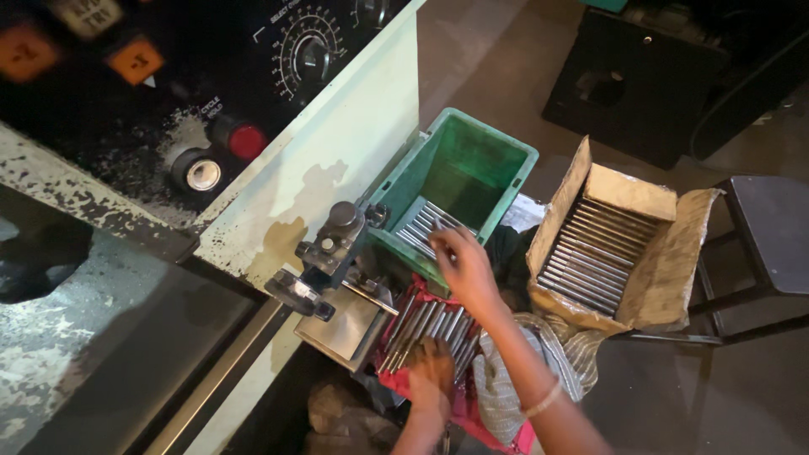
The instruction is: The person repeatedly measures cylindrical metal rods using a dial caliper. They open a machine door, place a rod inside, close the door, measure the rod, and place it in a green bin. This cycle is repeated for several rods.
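- The right hand (462, 268) pinches a thin metal rod (440, 229) at the near rim of the green crate (472, 160) (more rods lie inside).
- The left hand (430, 375) rests, fingers curled, on the loose rods (421, 324) over a red cloth (403, 381), just below the crate.
- A cardboard box (666, 253) of rods sits right of the crate.

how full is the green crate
Nearly empty: the green crate holds one small row of metal rods, its bare floor showing.
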